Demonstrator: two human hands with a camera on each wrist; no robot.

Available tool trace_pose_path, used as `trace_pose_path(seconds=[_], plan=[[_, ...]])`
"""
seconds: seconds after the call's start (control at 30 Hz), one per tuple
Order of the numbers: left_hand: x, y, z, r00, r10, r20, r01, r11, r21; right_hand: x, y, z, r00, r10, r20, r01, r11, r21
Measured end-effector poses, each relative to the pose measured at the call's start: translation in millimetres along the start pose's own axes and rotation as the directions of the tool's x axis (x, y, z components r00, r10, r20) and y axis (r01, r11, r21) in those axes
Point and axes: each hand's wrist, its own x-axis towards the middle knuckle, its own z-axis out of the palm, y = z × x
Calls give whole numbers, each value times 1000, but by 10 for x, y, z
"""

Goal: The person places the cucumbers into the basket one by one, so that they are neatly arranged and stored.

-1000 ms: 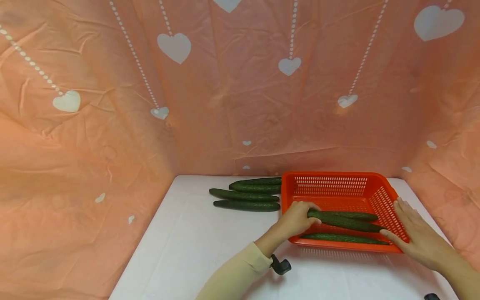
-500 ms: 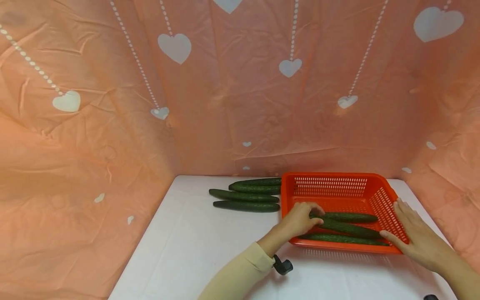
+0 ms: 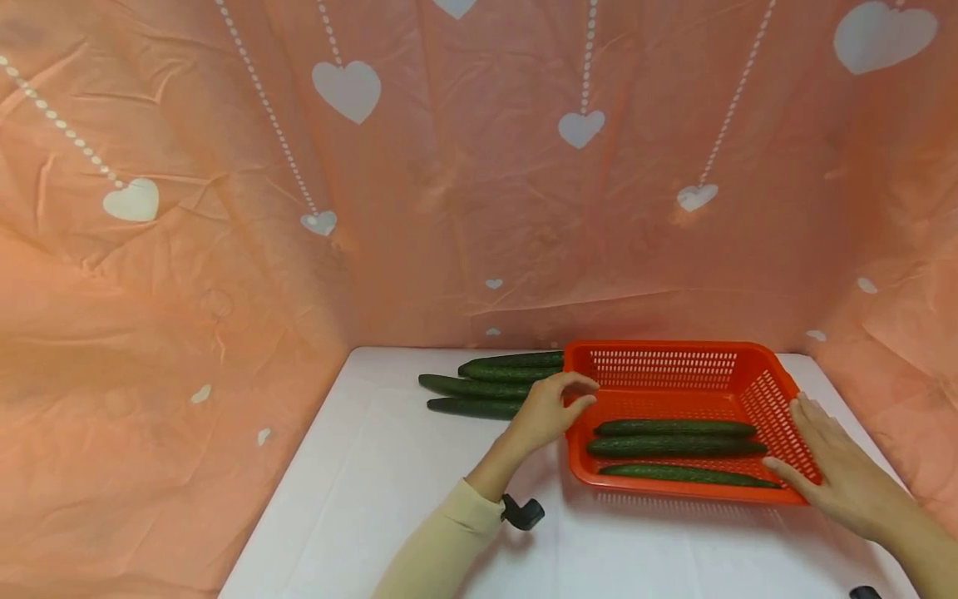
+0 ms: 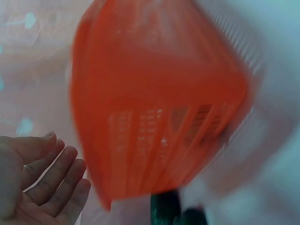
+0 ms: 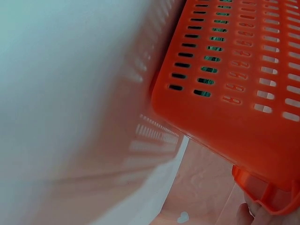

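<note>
Head view: we see the white bench (image 3: 389,516) carrying the orange basket (image 3: 677,353) with three cucumbers (image 3: 677,447). Our right hand (image 3: 838,478) lies flat, released, on its right wall; our left hand (image 3: 550,409), loosely open, hovers at its left rim, holding nothing.

No readable text, labels, brands or numbers in any view.

The orange basket (image 3: 737,376) has only plain slotted walls without a print or sticker, and the cucumbers carry no label. The pink backdrop (image 3: 464,208) shows white hearts and dotted lines, which are a pattern and not writing. The white table (image 3: 389,499) has no marks that can be read. The small black device (image 3: 521,512) at the left wrist shows no logo at this size. The left wrist view is blurred, and the right wrist view shows only the basket wall, so nothing can be read there.
</note>
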Motion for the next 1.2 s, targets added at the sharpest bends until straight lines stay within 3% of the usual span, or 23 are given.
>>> trace_pose_path(seconds=[0.17,0.3,0.53,0.87,1.2], plan=[[-33,-206,-246,997,7,-72,-11,998,-56,3,2,7,1000,-13,-15,13,1000,8],[-88,-413,-432,994,2,-110,-5,1000,-25,-4,-1,16,999,-21,-26,21,1000,3],[-246,-764,-673,995,-65,-80,67,998,18,-16,10,9,1000,-11,-22,11,1000,-8],[-439,-1130,-914,984,-165,-67,171,981,88,-10,-13,-7,1000,-11,-18,12,1000,3],[-574,-1393,-1086,979,-184,-92,200,959,203,-17,-15,-10,1000,3,2,-3,1000,10]])
